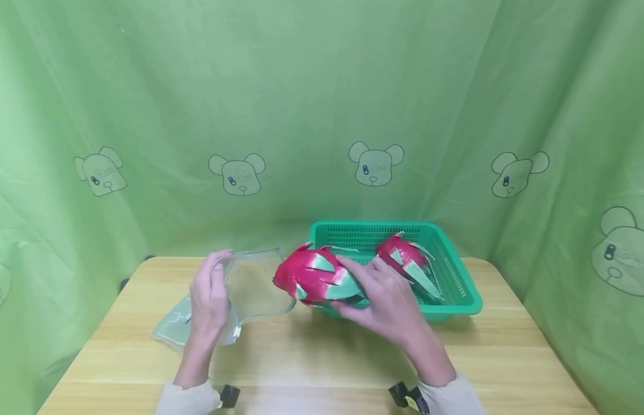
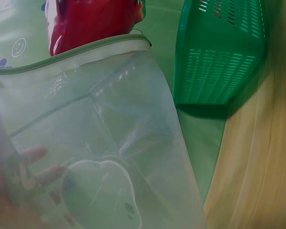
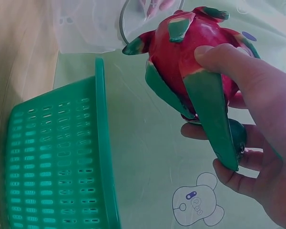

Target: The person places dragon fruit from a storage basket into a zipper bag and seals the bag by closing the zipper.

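Now on the desk (image 1: 311, 357), a green basket (image 1: 456, 288) sits at two o'clock. Left hand (image 1: 210, 300) fingers pinch the clear bag (image 1: 254, 285) rim open. Right hand (image 1: 391, 302) fingers curl around the dragon fruit (image 1: 313, 276) at its mouth; best aim nose-first, keeping the rim wide.
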Tool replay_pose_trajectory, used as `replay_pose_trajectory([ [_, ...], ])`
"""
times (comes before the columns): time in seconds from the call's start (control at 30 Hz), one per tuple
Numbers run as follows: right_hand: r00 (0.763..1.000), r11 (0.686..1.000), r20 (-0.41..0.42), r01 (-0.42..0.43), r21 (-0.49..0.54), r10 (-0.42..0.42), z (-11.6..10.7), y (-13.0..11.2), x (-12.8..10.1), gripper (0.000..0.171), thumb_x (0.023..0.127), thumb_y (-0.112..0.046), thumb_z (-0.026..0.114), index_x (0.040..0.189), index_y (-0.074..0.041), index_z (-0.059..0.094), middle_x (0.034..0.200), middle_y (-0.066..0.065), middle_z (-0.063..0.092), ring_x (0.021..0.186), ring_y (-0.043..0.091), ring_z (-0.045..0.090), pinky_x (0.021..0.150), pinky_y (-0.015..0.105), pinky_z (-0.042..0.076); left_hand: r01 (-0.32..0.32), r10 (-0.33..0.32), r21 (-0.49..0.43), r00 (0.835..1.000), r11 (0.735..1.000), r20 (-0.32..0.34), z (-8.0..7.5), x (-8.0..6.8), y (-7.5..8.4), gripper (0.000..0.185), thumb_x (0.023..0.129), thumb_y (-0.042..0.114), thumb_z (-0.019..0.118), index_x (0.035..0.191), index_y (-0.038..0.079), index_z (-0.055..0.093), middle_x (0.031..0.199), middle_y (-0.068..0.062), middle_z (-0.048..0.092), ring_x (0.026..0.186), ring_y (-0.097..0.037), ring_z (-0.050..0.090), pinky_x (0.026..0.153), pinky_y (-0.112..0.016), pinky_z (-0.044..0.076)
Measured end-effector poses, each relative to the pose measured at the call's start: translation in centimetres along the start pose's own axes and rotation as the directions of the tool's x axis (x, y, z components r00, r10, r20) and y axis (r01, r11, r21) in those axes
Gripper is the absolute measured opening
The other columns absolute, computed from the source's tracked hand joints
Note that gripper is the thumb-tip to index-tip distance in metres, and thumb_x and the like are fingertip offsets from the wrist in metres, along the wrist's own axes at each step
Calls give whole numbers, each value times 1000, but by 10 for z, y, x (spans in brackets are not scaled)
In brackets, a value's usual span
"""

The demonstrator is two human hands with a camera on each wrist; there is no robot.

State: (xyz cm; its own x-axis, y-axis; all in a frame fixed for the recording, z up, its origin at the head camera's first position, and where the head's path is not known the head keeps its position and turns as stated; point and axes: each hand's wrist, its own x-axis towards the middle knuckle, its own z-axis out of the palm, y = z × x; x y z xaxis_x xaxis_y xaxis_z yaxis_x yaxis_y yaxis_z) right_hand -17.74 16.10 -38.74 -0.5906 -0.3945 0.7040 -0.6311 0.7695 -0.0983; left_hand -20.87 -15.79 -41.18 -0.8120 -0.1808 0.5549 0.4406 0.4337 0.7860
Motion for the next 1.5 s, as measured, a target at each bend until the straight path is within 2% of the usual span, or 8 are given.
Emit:
replay_pose_trajectory([
  [0.07, 1000, 1000, 7, 3, 0, -3, 0, -1, 1, 88, 66, -44, 96, 142, -15, 60, 85, -1, 64, 80, 13, 50, 59, 27, 50, -3, 3, 2, 1000, 1000, 0, 0, 0, 0, 41, 109, 12, 30, 126, -4, 63, 127, -18, 68, 89, -35, 59, 102, -51, 46],
  [0.13, 1000, 1000, 18, 4, -3, -4, -1, -3, 2, 89, 66, -44, 96, 142, -16, 60, 86, 0, 64, 81, 13, 51, 60, 28, 51, -5, 5, 2, 1000, 1000, -1, 1, 0, 0, 40, 108, 12, 30, 126, -3, 63, 127, -17, 68, 79, -36, 54, 102, -50, 46],
  [0.37, 999, 999, 39, 5, -36, -4, -2, -7, 7, 88, 66, -45, 96, 142, -17, 60, 87, 1, 63, 81, 15, 51, 61, 28, 51, -17, 17, -2, 1000, 1000, 0, 3, 1, -2, 38, 107, 11, 32, 124, -2, 64, 127, -18, 67, 113, -34, 62, 104, -52, 45],
  [0.67, 999, 999, 33, 23, -46, -22, -4, -8, 10, 89, 65, -43, 96, 141, -16, 60, 84, 0, 67, 82, 15, 52, 61, 29, 52, -31, 31, 6, 1000, 999, -3, 5, 1, -2, 37, 106, 10, 34, 124, -2, 65, 126, -17, 68, 108, -31, 62, 105, -51, 46],
  [0.87, 998, 996, 21, 63, -57, -62, -7, -11, 12, 88, 65, -44, 96, 141, -15, 61, 84, 1, 69, 82, 16, 52, 62, 30, 52, -41, 41, 17, 999, 999, -6, 6, 2, -1, 36, 106, 10, 35, 122, -2, 65, 125, -17, 68, 115, -32, 62, 104, -50, 46],
  [1.17, 996, 993, 24, 85, -77, -83, -13, -16, 19, 90, 66, -47, 96, 142, -15, 60, 86, 2, 70, 83, 18, 53, 62, 31, 52, -37, 37, 36, 999, 999, -6, 5, 3, -1, 36, 106, 10, 35, 123, -3, 65, 126, -16, 67, 90, -28, 57, 102, -49, 48],
  [1.4, 994, 993, 46, 98, -65, -95, -13, -23, 25, 90, 66, -45, 96, 143, -16, 60, 89, 3, 72, 85, 18, 53, 62, 31, 52, -26, 26, 34, 1000, 999, -10, 4, 1, -2, 35, 106, 9, 36, 121, 0, 66, 125, -15, 68, 107, -30, 62, 102, -48, 48],
  [1.5, 993, 992, 59, 105, -66, -101, -13, -26, 28, 90, 67, -46, 95, 144, -16, 59, 89, 3, 72, 85, 18, 51, 62, 29, 51, -19, 19, 34, 1000, 999, -8, 3, 1, -3, 35, 106, 10, 36, 121, 0, 66, 126, -15, 68, 108, -30, 62, 102, -49, 47],
])
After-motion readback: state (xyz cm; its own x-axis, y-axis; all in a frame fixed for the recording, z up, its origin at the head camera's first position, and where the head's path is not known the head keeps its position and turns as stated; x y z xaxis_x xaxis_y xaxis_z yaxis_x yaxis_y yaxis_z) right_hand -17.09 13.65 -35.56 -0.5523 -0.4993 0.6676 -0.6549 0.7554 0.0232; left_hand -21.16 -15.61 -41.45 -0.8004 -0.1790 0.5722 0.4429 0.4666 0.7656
